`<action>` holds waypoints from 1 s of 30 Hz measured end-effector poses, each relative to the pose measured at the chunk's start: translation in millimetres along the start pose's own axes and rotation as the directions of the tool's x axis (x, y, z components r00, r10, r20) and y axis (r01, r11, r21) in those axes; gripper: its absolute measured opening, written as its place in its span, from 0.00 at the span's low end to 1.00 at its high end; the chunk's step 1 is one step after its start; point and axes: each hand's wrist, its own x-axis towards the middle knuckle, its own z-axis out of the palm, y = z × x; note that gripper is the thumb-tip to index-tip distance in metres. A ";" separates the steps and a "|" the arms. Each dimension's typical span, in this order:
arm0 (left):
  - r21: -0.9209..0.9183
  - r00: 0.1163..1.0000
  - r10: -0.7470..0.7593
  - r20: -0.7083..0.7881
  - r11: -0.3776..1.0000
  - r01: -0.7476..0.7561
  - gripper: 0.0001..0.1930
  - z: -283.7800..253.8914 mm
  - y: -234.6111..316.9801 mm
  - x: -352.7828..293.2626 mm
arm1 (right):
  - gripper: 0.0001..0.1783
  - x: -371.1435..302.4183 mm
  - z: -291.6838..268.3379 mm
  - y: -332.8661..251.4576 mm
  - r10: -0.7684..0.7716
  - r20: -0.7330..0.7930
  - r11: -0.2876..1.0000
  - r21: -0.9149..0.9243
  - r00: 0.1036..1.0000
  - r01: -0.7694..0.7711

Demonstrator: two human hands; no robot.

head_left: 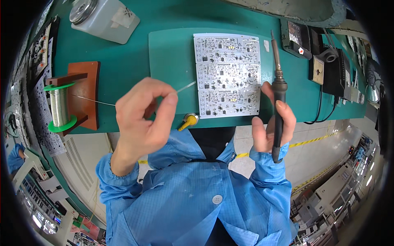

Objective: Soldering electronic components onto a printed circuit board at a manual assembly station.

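My left hand (143, 117) pinches a thin solder wire (186, 87) between thumb and forefinger. The wire's free end points at the left edge of a white circuit board panel (228, 76). Behind the hand the wire runs back to a solder spool (60, 107) with green flanges on a brown stand (91, 92). My right hand (275, 123) grips a black-handled soldering iron (279, 94) upright, right of the panel. Its tip points away from me, apart from the boards. The panel lies flat on a green mat (170, 53) and carries several small parts.
A whitish bottle (108, 18) with a metal lid stands at the far left. A yellow-banded clip or plug (189, 121) sits at the table's front edge. Black boxes with cables (336, 78) line the right side. A grey curved fixture (299, 10) overhangs the far right. Populated boards (43, 94) stand leftmost.
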 end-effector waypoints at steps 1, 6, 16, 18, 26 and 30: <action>-0.034 0.999 0.043 0.007 0.999 -0.043 0.04 1.9 0.1 -3.2 | 0.32 -0.7 -1.2 0.0 0.009 -0.022 1.000 0.001 1.000 -0.009; -0.054 0.986 0.158 0.061 0.986 -0.155 0.05 12.0 5.1 -10.3 | 0.29 -9.6 -8.4 8.4 0.025 -0.105 0.999 0.031 0.994 -0.022; 0.131 0.990 0.137 0.016 0.982 -0.138 0.08 33.2 7.0 -4.9 | 0.40 -16.2 2.3 -0.5 0.107 -0.068 0.994 0.011 0.992 -0.106; 0.149 0.986 0.163 0.028 0.975 -0.165 0.09 34.8 7.7 -3.8 | 0.40 -17.5 4.1 -2.6 0.105 -0.071 0.994 0.002 0.992 -0.105; 0.198 0.965 0.261 0.037 0.944 -0.263 0.13 35.7 7.9 -9.1 | 0.42 -26.3 13.3 -3.9 0.050 -0.161 0.998 0.040 0.986 -0.044; 0.200 0.965 0.260 0.028 0.945 -0.260 0.13 35.3 7.5 -11.1 | 0.44 -30.4 13.9 -4.8 0.043 -0.154 0.998 0.046 0.987 -0.036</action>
